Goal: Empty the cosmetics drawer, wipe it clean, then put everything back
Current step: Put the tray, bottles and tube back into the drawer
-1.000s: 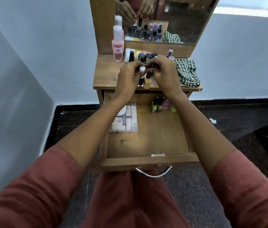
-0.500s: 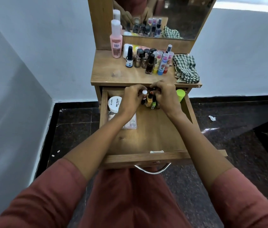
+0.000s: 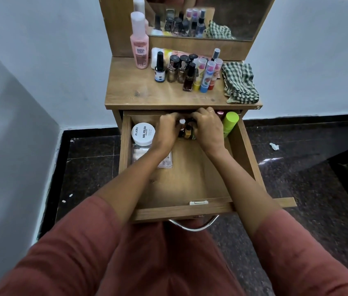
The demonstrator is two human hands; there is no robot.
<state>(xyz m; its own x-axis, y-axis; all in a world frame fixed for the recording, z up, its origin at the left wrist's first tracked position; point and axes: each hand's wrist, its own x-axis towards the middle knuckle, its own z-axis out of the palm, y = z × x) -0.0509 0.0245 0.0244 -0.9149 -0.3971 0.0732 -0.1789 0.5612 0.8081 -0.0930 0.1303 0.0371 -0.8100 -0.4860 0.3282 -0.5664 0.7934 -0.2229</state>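
Note:
The wooden drawer (image 3: 181, 184) stands pulled out under the dresser top. Both my hands are at its back edge, cupped round a small cluster of nail polish bottles (image 3: 185, 130). My left hand (image 3: 167, 130) holds them from the left, my right hand (image 3: 208, 129) from the right, fingers curled. In the drawer's back left lies a white nail polish remover tub (image 3: 143, 133) on a clear plastic palette (image 3: 165, 162). A green bottle (image 3: 229, 123) leans in the back right corner.
On the dresser top (image 3: 136, 90) stand a tall pink bottle (image 3: 140, 42), several nail polish bottles and lip balm tubes (image 3: 190, 72), and a checked cloth (image 3: 240, 83) at the right. A mirror (image 3: 222, 16) rises behind. Dark floor tiles surround the unit.
My hands carried a few small bottles from the dresser top down into the drawer and now set them at its back edge. The camera view tilted down.

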